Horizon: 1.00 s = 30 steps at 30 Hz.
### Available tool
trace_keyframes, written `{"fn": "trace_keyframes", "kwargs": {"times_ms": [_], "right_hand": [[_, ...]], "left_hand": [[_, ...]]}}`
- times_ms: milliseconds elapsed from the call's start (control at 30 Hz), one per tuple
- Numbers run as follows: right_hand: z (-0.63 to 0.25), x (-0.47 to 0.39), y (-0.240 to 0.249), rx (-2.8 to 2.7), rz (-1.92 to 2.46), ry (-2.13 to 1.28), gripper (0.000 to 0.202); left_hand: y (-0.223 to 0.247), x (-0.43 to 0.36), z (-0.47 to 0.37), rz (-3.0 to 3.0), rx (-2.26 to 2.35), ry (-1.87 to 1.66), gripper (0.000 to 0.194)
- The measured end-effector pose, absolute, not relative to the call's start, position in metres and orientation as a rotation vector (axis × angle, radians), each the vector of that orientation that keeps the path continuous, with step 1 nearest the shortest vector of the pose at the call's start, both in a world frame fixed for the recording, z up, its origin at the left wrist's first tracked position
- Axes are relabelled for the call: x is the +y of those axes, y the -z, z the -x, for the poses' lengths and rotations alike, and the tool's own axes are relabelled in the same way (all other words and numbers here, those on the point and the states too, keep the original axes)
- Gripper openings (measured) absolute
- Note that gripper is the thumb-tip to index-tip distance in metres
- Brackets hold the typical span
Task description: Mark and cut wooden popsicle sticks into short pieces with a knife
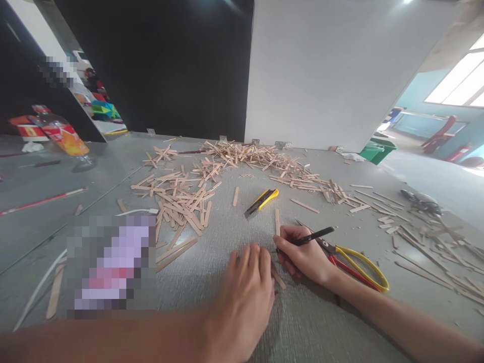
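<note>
Right hand [306, 256] grips a black pen [315, 235], fingers closed round it, point end low beside the left hand [247, 277]. Left hand is palm down, fingers bent and together; a wooden stick [279, 277] shows between both hands, low on the table [223, 227]. Whether the left fingers pin it is hidden. A loose hold could let the stick skid under the pen. Scissors [355, 264] lie just beside the right hand; a sideways slide could knock them. Cutter [263, 200] lies ahead; careless reaching could nick a finger.
</note>
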State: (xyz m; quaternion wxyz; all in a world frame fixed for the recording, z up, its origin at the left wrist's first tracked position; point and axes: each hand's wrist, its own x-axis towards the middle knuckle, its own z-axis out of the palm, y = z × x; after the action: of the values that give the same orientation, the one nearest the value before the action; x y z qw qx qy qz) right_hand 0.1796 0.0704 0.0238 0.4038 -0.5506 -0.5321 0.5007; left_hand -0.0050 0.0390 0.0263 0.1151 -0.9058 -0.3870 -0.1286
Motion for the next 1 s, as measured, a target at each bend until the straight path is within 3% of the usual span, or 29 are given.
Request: {"fn": "trace_keyframes", "kwargs": {"times_ms": [33,200,400,600,1000], "right_hand": [[-0.18,0.07,-0.025,-1.342,1.394,-1.261,0.04],[-0.182,0.069,-0.023,-1.381,1.381,-1.253,0.04],[-0.184,0.066,-0.017,-1.445,1.33,-1.255,0.039],[-0.184,0.064,-0.02,-1.438,1.339,-1.212,0.041],[-0.183,0.058,-0.018,-1.507,1.416,-1.278,0.032]], "left_hand": [[-0.031,0.044,0.004,2.74,-1.22,0.351,0.023],[-0.041,0.072,0.006,2.952,-1.289,0.355,0.06],[-0.049,0.083,0.014,3.144,-1.188,0.314,0.047],[-0.041,0.076,0.007,3.14,-1.322,0.446,0.064],[-0.05,0.092,0.01,3.25,-1.266,0.275,0.064]]}}
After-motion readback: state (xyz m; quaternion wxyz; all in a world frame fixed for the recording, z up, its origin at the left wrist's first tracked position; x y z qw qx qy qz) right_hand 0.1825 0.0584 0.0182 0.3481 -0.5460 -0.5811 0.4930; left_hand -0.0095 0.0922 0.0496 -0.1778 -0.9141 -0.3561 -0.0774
